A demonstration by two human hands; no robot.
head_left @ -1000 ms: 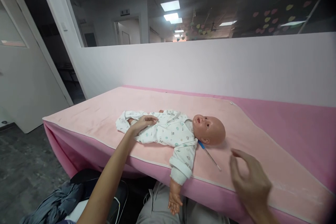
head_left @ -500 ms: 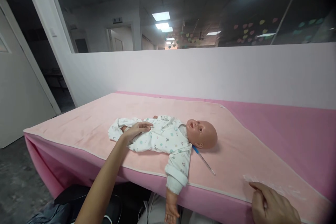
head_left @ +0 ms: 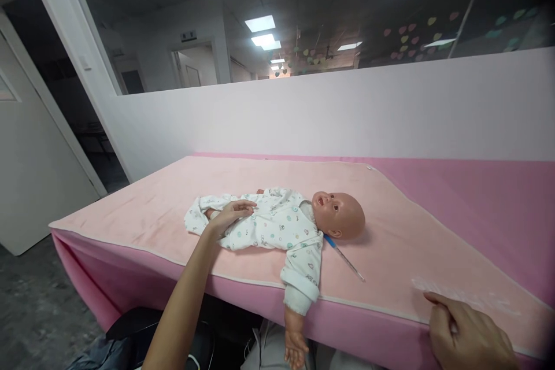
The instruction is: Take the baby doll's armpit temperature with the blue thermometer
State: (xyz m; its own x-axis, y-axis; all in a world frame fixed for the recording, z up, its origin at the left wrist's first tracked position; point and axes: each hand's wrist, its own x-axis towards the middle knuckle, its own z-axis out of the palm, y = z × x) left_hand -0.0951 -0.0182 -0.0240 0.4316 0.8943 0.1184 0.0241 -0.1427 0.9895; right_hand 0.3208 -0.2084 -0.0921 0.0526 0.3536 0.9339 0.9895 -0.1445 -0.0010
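A baby doll (head_left: 281, 225) in a white printed romper lies on its back on a pale pink towel (head_left: 173, 208), head to the right. One doll arm hangs over the front edge. My left hand (head_left: 228, 215) rests on the doll's lower body with fingers laid flat. A thin thermometer (head_left: 343, 256) with a blue end lies on the towel, its blue end tucked by the doll's neck and shoulder. My right hand (head_left: 470, 338) is at the front right edge, fingers curled, index tip touching a clear plastic strip (head_left: 472, 299). I cannot tell whether it grips the strip.
The towel covers a table draped in darker pink cloth (head_left: 489, 208) against a white partition wall (head_left: 347, 110) with glass above. An open doorway (head_left: 65, 98) is at the left. A dark bag and grey fabric (head_left: 130, 341) lie below the table's front edge.
My right hand has come down from above the towel to the front right edge beside the clear strip. My left hand has stayed on the doll.
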